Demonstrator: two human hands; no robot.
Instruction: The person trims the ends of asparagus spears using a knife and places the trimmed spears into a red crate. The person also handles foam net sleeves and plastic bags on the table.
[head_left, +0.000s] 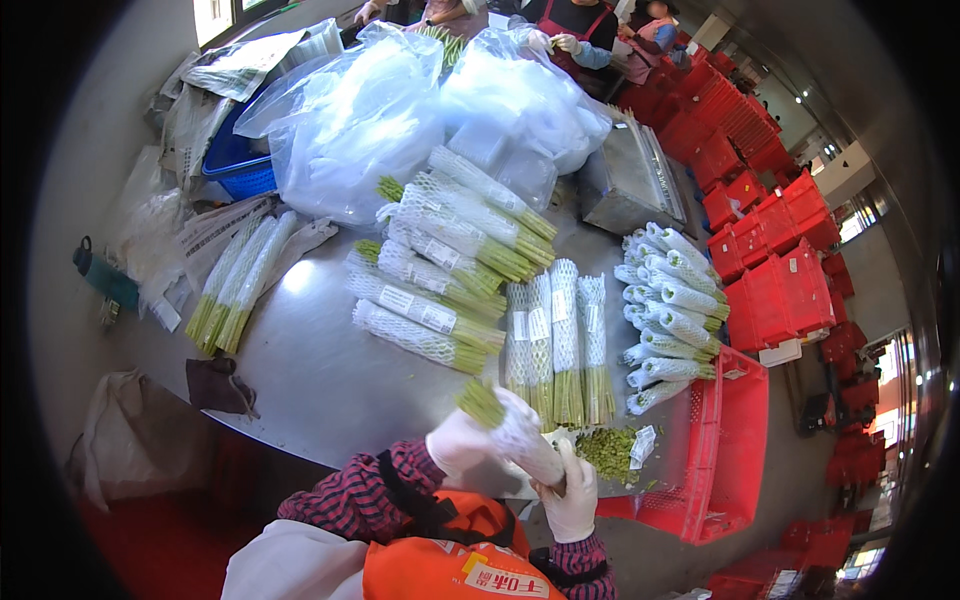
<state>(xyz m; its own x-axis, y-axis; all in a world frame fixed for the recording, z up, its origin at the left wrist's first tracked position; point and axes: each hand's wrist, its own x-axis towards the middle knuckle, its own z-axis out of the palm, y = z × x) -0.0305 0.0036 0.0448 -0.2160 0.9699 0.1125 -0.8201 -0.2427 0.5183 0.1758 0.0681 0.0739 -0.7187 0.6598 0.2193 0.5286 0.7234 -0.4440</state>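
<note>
A bundle of green asparagus in a white foam net sleeve (525, 444) is held in front of my orange apron. My gloved left hand (463, 442) grips it near the end where green stalks show. My gloved right hand (574, 491) closes around its lower right end. Just beyond lie several upright-pointing sleeved bundles (564, 330) with labels, and a slanted pile of labelled sleeved bundles (427, 300). Green trimmings (606, 454) lie on the metal table (315, 375) beside my right hand, with a small label sheet (643, 447) on them.
Many sleeved bundles (667, 315) are stacked at the right, above a red crate (724, 450). Large plastic bags (360, 120), a metal box (630, 180) and a blue basket (240, 161) stand farther back. Three bundles (241, 281) lie left, near a dark cloth (219, 386). People (577, 34) work opposite.
</note>
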